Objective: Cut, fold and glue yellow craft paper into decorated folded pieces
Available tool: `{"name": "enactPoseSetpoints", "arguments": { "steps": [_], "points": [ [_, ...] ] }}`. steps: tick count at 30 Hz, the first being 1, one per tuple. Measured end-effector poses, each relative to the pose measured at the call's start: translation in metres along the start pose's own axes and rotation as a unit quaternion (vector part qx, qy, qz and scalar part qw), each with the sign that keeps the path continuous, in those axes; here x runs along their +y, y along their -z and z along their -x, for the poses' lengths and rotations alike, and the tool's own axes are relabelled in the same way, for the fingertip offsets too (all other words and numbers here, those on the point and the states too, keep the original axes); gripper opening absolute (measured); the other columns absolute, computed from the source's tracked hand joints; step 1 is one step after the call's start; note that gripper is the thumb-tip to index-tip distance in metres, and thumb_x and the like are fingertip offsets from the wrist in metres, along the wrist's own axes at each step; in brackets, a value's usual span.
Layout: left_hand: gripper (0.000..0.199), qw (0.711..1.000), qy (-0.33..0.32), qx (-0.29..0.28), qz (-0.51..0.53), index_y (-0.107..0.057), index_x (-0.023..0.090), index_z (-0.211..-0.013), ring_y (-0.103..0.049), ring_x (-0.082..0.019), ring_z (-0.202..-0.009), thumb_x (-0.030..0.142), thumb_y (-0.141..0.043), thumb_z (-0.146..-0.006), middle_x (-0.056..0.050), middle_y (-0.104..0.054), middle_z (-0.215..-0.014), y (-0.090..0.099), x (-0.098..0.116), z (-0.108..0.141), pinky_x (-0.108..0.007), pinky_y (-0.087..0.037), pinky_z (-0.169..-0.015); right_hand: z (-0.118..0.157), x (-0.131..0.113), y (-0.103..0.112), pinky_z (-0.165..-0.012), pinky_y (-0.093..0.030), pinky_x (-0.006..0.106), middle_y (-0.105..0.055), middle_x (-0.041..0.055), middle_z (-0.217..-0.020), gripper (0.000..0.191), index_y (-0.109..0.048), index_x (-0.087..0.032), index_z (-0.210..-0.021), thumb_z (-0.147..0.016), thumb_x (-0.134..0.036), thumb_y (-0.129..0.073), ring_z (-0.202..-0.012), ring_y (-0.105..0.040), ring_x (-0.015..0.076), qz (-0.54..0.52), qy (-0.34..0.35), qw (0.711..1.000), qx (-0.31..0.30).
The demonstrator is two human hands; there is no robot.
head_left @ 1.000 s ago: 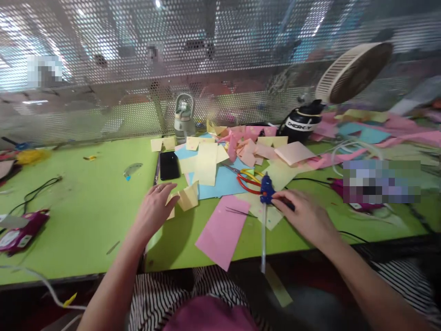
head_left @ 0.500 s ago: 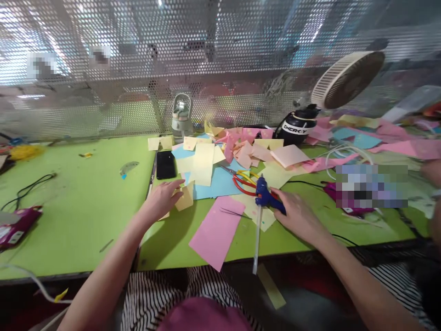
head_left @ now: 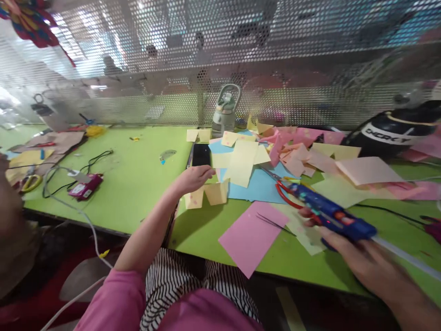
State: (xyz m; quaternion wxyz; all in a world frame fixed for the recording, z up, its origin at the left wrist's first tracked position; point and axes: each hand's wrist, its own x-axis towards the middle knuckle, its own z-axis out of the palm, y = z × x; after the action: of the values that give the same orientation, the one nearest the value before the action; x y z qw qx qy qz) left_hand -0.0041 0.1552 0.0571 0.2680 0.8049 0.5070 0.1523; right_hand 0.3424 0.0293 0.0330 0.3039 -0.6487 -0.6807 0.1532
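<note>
My right hand [head_left: 358,257] is wrapped round a blue glue gun [head_left: 332,211], a white stick trailing from its back end. Its nozzle points left, over red-handled scissors [head_left: 288,195]. My left hand [head_left: 197,178] hovers just above a notched yellow paper piece [head_left: 216,193], fingers pointing right and partly spread, nothing seen in them. Behind that hand lies a black phone [head_left: 201,155]. A pink sheet [head_left: 253,239] lies near the front edge, with thin dark tweezers [head_left: 275,223] across it. Blue and pale yellow sheets [head_left: 242,163] overlap in the middle.
A grey-green bottle [head_left: 223,115] stands at the back, before a perforated metal screen [head_left: 138,92]. Paper scraps [head_left: 292,147] are heaped right of it. A black jar [head_left: 386,138] is at the right. At the left are a purple device [head_left: 86,186], cables and part of another person [head_left: 14,230].
The view has swung left. My right hand has taken the glue gun into its grip and turned it nearly level. My left hand has come off the notched yellow paper.
</note>
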Motion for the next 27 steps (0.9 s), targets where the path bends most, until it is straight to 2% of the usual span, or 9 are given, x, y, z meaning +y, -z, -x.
{"name": "enactPoseSetpoints", "arguments": {
  "steps": [3,6,8,11,15,17,21,24,27],
  "points": [
    [0.04,0.999,0.025,-0.026,0.004,-0.067,0.02,-0.107,-0.064,-0.022,-0.108,0.036,-0.031,-0.099,-0.006,-0.072,-0.117,0.009,-0.011,0.003,-0.033,-0.047,-0.094,-0.007,-0.034,-0.029,-0.093,-0.057,0.041,-0.075,0.0089,-0.115,0.045,-0.069,-0.025,-0.109,-0.085,-0.057,-0.049,-0.109,-0.069,0.0309,-0.094,0.032,0.982,-0.161],
    [0.041,0.997,0.039,-0.058,0.012,-0.066,0.019,-0.109,-0.063,-0.019,-0.11,0.035,-0.03,-0.099,-0.005,-0.071,-0.12,0.011,-0.02,0.004,-0.029,-0.047,-0.094,-0.021,-0.059,-0.049,-0.09,-0.058,0.046,-0.077,0.0077,-0.107,0.043,-0.07,-0.025,-0.108,-0.086,-0.055,-0.049,-0.103,-0.071,0.0315,-0.114,0.045,0.97,-0.212],
    [0.042,0.996,0.045,-0.081,0.017,-0.067,0.017,-0.109,-0.064,-0.018,-0.108,0.035,-0.03,-0.099,-0.005,-0.071,-0.119,0.01,-0.024,0.004,-0.027,-0.047,-0.092,-0.031,-0.067,-0.058,-0.085,-0.059,0.046,-0.078,0.0072,-0.099,0.039,-0.07,-0.025,-0.1,-0.085,-0.055,-0.049,-0.097,-0.072,0.0319,-0.101,0.052,0.97,-0.215],
    [0.043,0.992,0.044,-0.115,0.019,-0.069,0.017,-0.108,-0.064,-0.019,-0.106,0.037,-0.033,-0.099,-0.006,-0.071,-0.12,0.01,-0.024,0.003,-0.026,-0.047,-0.091,-0.042,-0.066,-0.07,-0.08,-0.06,0.044,-0.078,0.0065,-0.092,0.039,-0.07,-0.026,-0.092,-0.083,-0.057,-0.05,-0.092,-0.073,0.0321,-0.09,0.047,0.972,-0.212],
    [0.041,0.989,0.037,-0.141,0.01,-0.067,0.016,-0.115,-0.061,-0.02,-0.112,0.038,-0.037,-0.099,-0.007,-0.067,-0.128,0.012,-0.02,0.004,-0.027,-0.043,-0.096,-0.047,-0.055,-0.084,-0.086,-0.058,0.043,-0.078,0.0077,-0.092,0.044,-0.071,-0.025,-0.089,-0.081,-0.062,-0.05,-0.095,-0.072,0.0329,-0.07,0.052,0.982,-0.17],
    [0.04,0.988,0.037,-0.151,0.0,-0.067,0.015,-0.116,-0.06,-0.022,-0.113,0.035,-0.037,-0.099,-0.009,-0.066,-0.129,0.012,-0.019,0.005,-0.028,-0.042,-0.097,-0.047,-0.054,-0.087,-0.087,-0.058,0.041,-0.078,0.0075,-0.091,0.043,-0.072,-0.024,-0.089,-0.081,-0.061,-0.051,-0.093,-0.072,0.0319,-0.045,0.066,0.981,-0.176],
    [0.039,0.986,0.036,-0.164,-0.012,-0.067,0.013,-0.117,-0.061,-0.021,-0.112,0.029,-0.037,-0.098,-0.01,-0.066,-0.129,0.011,-0.016,0.005,-0.027,-0.042,-0.095,-0.047,-0.06,-0.084,-0.077,-0.059,0.036,-0.077,0.0055,-0.083,0.037,-0.07,-0.023,-0.088,-0.085,-0.054,-0.05,-0.086,-0.073,0.0289,-0.027,0.097,0.98,-0.175],
    [0.039,0.986,0.034,-0.165,-0.012,-0.067,0.014,-0.118,-0.061,-0.02,-0.111,0.029,-0.038,-0.097,-0.009,-0.067,-0.129,0.011,-0.014,0.006,-0.025,-0.043,-0.092,-0.049,-0.065,-0.084,-0.074,-0.059,0.036,-0.076,0.0068,-0.082,0.032,-0.068,-0.022,-0.09,-0.083,-0.05,-0.055,-0.085,-0.073,0.0292,-0.009,0.127,0.977,-0.17],
    [0.038,0.986,0.034,-0.161,-0.012,-0.069,0.014,-0.115,-0.063,-0.02,-0.106,0.027,-0.04,-0.095,-0.009,-0.07,-0.122,0.011,-0.014,0.006,-0.026,-0.045,-0.087,-0.05,-0.066,-0.088,-0.068,-0.059,0.035,-0.072,0.0056,-0.074,0.029,-0.066,-0.023,-0.088,-0.084,-0.049,-0.055,-0.074,-0.07,0.0263,-0.011,0.133,0.977,-0.166]
  ]
}}
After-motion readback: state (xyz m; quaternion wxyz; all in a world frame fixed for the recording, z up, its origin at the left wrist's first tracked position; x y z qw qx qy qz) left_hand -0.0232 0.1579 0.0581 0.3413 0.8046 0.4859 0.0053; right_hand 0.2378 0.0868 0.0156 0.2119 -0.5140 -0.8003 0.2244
